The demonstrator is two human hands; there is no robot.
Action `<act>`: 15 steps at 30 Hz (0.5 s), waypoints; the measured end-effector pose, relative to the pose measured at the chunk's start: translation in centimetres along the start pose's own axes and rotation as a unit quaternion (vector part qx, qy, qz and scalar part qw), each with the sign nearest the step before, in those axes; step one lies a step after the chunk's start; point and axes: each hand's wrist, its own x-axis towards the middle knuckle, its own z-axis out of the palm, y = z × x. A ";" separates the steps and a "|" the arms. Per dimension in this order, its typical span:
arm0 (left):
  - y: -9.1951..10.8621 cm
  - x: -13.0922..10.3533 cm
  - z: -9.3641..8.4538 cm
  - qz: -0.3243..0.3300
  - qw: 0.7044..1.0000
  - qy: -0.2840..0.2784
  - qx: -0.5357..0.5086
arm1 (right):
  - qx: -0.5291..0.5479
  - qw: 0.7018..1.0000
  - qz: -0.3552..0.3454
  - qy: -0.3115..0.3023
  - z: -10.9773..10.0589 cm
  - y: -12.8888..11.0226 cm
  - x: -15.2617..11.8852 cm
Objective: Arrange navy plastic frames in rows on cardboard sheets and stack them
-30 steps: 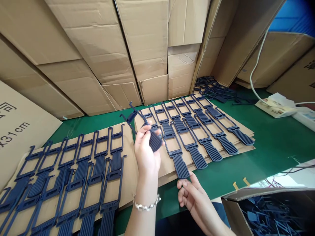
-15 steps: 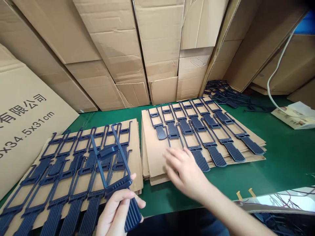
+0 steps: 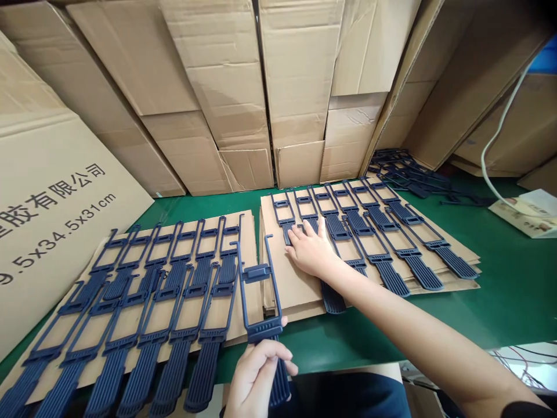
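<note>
My left hand [image 3: 260, 371], at the bottom centre, is closed round the ribbed end of a dark blue plastic frame part [image 3: 257, 273], whose open hooked end points up and away. My right hand [image 3: 312, 251] rests with fingers spread on the right cardboard stack [image 3: 287, 290], over the left side of its rows of similar parts [image 3: 376, 258]. The part beneath it is partly hidden by my palm and forearm. Two overlapping rows of the same parts [image 3: 148, 325] lie on the left cardboard stack [image 3: 249, 232].
Tall cardboard boxes [image 3: 226, 75] line the back of the green table [image 3: 348, 337]. A printed carton [image 3: 56, 174] stands at the left. Loose blue parts [image 3: 409, 171] are heaped at the back right, near a white cable [image 3: 496, 139] and a paper packet [image 3: 528, 215].
My left hand has moved right with its part, now held more upright. My right hand has moved up the right sheet and lies flatter. The view has shifted slightly left.
</note>
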 end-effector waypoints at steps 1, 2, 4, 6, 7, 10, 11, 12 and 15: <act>0.0 0.2 0.1 -0.003 1.000 -0.011 0.003 | 0.004 1.000 -0.006 0.000 -0.1 0.0 0.1; 0.0 0.3 0.3 -0.006 1.000 -0.021 0.004 | 0.014 1.000 -0.019 0.000 -0.4 0.1 0.2; 0.2 0.7 0.8 -0.011 0.999 -0.031 0.005 | 0.046 0.998 -0.052 0.014 -1.7 0.7 0.3; 0.3 1.0 1.4 -0.024 0.999 -0.034 0.010 | 0.081 0.992 -0.073 0.069 -3.6 1.9 0.0; 0.3 1.2 1.7 -0.030 0.999 -0.032 0.016 | 0.096 0.987 -0.072 0.112 -4.7 2.6 -0.4; 0.4 2.0 2.0 -0.048 0.997 -0.042 0.035 | 0.126 0.961 -0.039 0.241 -7.5 4.8 -2.7; 0.5 2.3 2.0 -0.053 0.996 -0.053 0.041 | 0.133 0.952 -0.029 0.273 -8.0 5.4 -3.7; 0.5 2.6 1.9 -0.054 0.996 -0.063 0.046 | 0.138 0.945 -0.023 0.295 -8.3 5.8 -4.9; 1.1 3.7 1.9 -0.041 0.992 -0.087 0.081 | 0.146 0.940 -0.023 0.306 -7.7 6.2 -8.7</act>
